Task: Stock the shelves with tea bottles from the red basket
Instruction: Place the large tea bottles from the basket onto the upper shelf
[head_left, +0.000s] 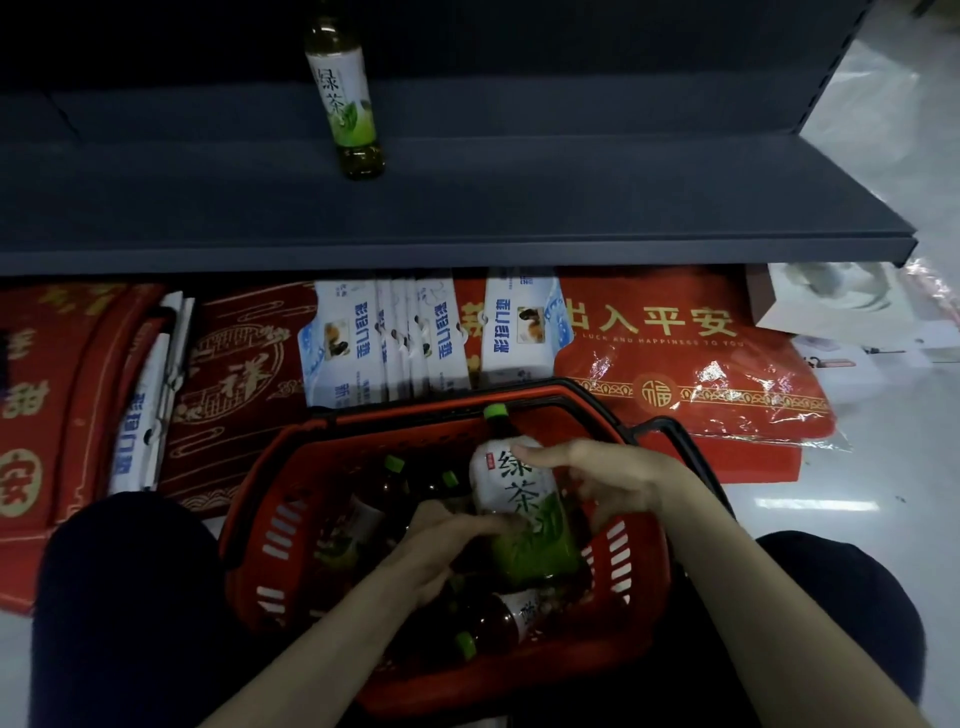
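Premises: a retail shop. Dark metal display shelving (467, 208) carries a labelled tea bottle (347, 98); packaged red doormats (675, 353) lie stocked beneath, and a red shopping basket (270, 525) stands on the pale floor (831, 499).

shelf (571, 197) open L/R of lone bottle (347, 98), basket (545, 675) crowded

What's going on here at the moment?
A person crouches over the red basket, holding a green tea bottle with both hands: the right hand wraps its label, and the left hand holds its lower part. It is above the basket, not yet shelved. A second bottle stands upright on the dark shelf. More bottles lie in the basket.
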